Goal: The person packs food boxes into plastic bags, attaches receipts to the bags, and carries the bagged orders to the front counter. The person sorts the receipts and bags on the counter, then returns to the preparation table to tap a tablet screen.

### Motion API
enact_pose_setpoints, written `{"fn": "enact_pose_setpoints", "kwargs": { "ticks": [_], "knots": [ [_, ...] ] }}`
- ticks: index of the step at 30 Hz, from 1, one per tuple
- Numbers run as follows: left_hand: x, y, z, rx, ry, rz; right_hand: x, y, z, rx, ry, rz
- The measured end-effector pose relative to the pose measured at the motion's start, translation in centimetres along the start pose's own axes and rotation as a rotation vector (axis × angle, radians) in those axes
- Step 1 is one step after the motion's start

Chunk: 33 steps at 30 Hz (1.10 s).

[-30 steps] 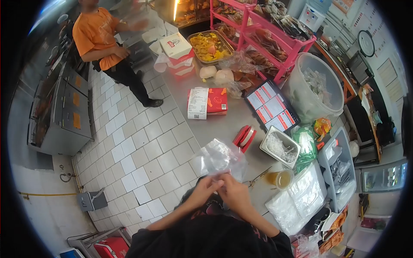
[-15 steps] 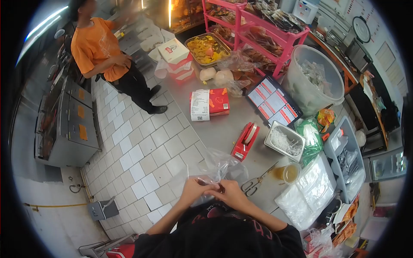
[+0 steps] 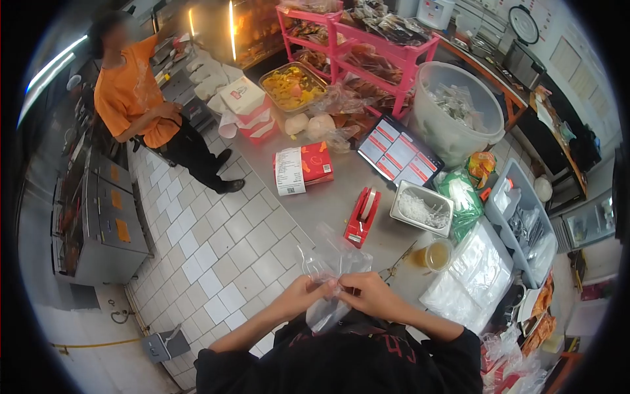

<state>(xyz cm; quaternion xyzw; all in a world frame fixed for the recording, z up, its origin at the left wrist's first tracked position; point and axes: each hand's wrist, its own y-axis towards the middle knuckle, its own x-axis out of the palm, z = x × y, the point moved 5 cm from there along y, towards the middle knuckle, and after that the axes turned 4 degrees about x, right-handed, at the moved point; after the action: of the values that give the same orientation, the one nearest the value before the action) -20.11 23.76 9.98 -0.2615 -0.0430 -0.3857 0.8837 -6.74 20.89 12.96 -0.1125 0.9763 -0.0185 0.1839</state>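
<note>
At lower centre of the frame, your left hand [image 3: 302,295] and right hand [image 3: 373,293] both pinch the clear plastic bag [image 3: 346,258] at its gathered middle, below the red tape dispenser [image 3: 361,219], so work the thin film with even, gentle fingertip pressure to avoid tearing.

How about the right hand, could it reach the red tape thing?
Probably yes: the red tape dispenser stands just beyond the clear bag, nothing covering it. But the right hand holds that bag, so may need freeing.
</note>
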Motion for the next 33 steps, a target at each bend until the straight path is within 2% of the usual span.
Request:
{"fn": "enact_pose_setpoints", "kwargs": {
  "ticks": [2, 6, 8, 9, 10, 12, 13, 15, 17, 19, 20, 22, 23, 24, 26, 27, 29, 30, 31, 33],
  "knots": [
    [0.8, 0.0, 0.2, -0.063, -0.117, -0.097, -0.6, -0.3, -0.5, -0.06, 0.059, -0.157],
    [1.1, 0.8, -0.3, -0.022, -0.01, -0.109, -2.8, -2.2, -0.9, -0.121, 0.007, -0.13],
    [-0.1, 1.5, -1.3, -0.027, 0.072, 0.01, -5.3, -4.0, -0.5, -0.192, -0.231, 0.109],
    [0.2, 1.4, 0.5, 0.0, 0.032, 0.079, -6.6, -5.0, -0.5, -0.193, -0.233, 0.118],
    [1.0, 1.8, 1.3, -0.001, 0.038, 0.071, -8.7, -6.1, -0.2, -0.103, -0.206, 0.202],
    [3.0, 2.2, 2.1, 0.122, 0.365, 0.014, -10.0, -8.0, 0.3, -0.001, -0.175, 0.288],
    [5.0, 3.1, 0.0, 0.238, 0.143, -0.067, -9.7, -8.6, 0.6, 0.035, -0.061, 0.297],
    [10.3, 3.7, 0.4, 0.248, 0.1, -0.143, -8.6, -10.1, 1.7, 0.074, 0.083, 0.32],
    [13.3, 3.9, 0.4, 0.269, 0.059, -0.215, -7.9, -12.6, 3.3, 0.123, 0.01, 0.34],
    [14.9, 4.7, -2.1, 0.006, 0.51, -0.259, -8.3, -15.3, 4.4, 0.185, -0.044, 0.376],
    [15.8, 5.1, -3.2, 0.013, 0.508, -0.257, -8.8, -16.8, 4.7, 0.181, -0.05, 0.375],
    [18.0, 5.2, -6.1, -0.024, -0.013, -0.25, -9.2, -19.6, 5.7, 0.232, 0.079, 0.311],
    [18.7, 5.1, -7.4, -0.216, -0.068, -0.224, -9.4, -20.7, 5.6, 0.22, 0.059, 0.317],
    [19.3, 5.1, -7.8, -0.214, -0.072, -0.224, -9.6, -21.8, 5.9, 0.222, 0.057, 0.315],
    [20.7, 4.9, -7.8, -0.137, 0.088, -0.4, -10.2, -23.9, 6.7, 0.267, 0.123, 0.313],
    [21.8, 3.1, -3.8, 0.024, 0.374, -0.455, -11.0, -24.9, 5.7, 0.189, 0.032, 0.308],
    [20.2, 2.7, -3.4, 0.403, 0.718, -0.39, -12.6, -27.7, 3.7, 0.0, -0.282, 0.44],
    [18.4, 2.2, -1.5, 0.409, 0.742, -0.202, -14.9, -29.8, 3.3, 0.0, -0.574, 0.559],
    [16.8, 1.8, 0.5, 0.414, 0.763, -0.024, -17.9, -31.6, 3.1, 0.151, -0.575, 0.718],
    [15.7, 2.1, 0.0, 0.519, 0.869, 0.186, -17.9, -32.1, 2.3, 0.097, -0.668, 0.737]
  ]
}}
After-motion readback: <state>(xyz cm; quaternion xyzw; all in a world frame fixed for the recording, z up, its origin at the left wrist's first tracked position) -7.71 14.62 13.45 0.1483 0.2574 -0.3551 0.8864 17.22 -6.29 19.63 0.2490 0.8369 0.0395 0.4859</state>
